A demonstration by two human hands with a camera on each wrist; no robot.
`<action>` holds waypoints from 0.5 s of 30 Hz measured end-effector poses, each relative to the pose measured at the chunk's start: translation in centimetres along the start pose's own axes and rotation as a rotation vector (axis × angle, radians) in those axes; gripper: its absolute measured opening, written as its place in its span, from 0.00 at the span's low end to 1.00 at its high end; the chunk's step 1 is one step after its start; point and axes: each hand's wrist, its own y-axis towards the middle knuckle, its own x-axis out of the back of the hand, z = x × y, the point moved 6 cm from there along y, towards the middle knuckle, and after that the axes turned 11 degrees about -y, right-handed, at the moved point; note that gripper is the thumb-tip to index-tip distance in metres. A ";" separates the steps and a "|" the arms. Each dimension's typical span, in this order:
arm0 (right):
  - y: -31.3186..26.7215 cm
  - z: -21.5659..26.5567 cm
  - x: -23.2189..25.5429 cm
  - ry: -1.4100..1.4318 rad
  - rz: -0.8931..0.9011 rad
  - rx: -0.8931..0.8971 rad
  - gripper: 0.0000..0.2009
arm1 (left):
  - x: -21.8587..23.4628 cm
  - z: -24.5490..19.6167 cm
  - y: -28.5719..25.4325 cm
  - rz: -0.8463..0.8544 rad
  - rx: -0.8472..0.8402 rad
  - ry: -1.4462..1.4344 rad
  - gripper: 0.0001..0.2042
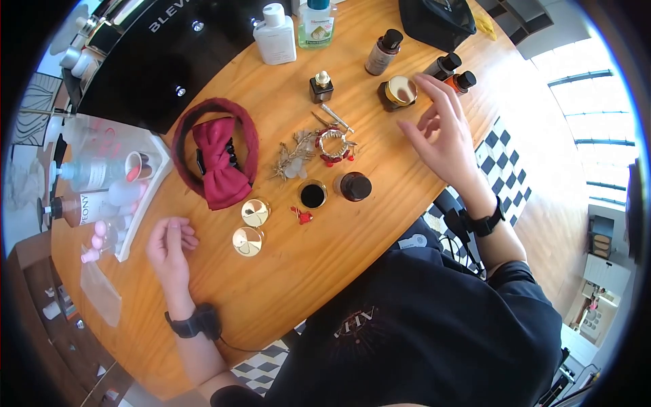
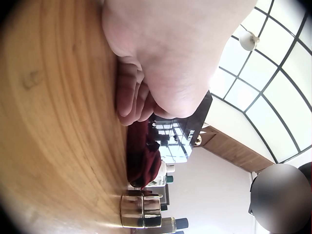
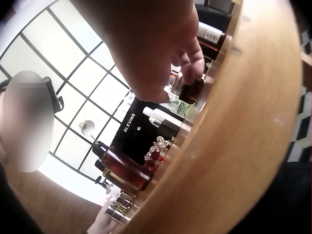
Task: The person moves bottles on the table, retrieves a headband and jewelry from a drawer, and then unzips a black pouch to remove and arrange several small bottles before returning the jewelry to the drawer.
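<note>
A person's right hand (image 1: pixel 444 136) hangs over a wooden table (image 1: pixel 291 268), next to a squat jar (image 1: pixel 399 93) with a gold lid. We see the jar standing upright, its axis pointing straight up from the wood. In the head view it lies just left of the fingertips, across the mouth of the gap between thumb and forefinger. Those two are well parted and the other fingers are bent; we see nothing held. The forefinger is close to the lid's edge, but we cannot tell whether it touches. The left hand (image 1: pixel 171 247) rests far off on the table, near the headband (image 1: pixel 218 163) and two round gold pieces (image 1: pixel 247 241). Its fingers curl loosely around nothing. The right hand is clearly nearer the jar, and we judge that everything turns on the small space between forefinger and lid.
</note>
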 end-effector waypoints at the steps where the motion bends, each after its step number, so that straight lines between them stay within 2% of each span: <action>1: 0.4 -0.2 -0.7 0.003 -0.010 -0.011 0.26 | 0.0 0.0 0.0 -0.005 -0.009 0.005 0.12; 10: 1.2 -1.2 -1.6 -0.007 0.055 -0.084 0.25 | -0.2 0.0 -0.1 0.004 0.004 -0.047 0.12; 12: 1.0 -0.5 -0.9 -0.063 0.093 -0.077 0.24 | -0.3 0.0 0.0 0.008 0.026 -0.049 0.12; 13: 0.9 0.0 -0.7 -0.075 0.061 -0.011 0.22 | -0.2 0.1 -0.1 0.002 0.037 -0.052 0.12; 15: 0.8 0.1 -0.7 -0.054 0.099 -0.031 0.21 | -0.5 -0.1 0.0 0.021 0.035 -0.082 0.12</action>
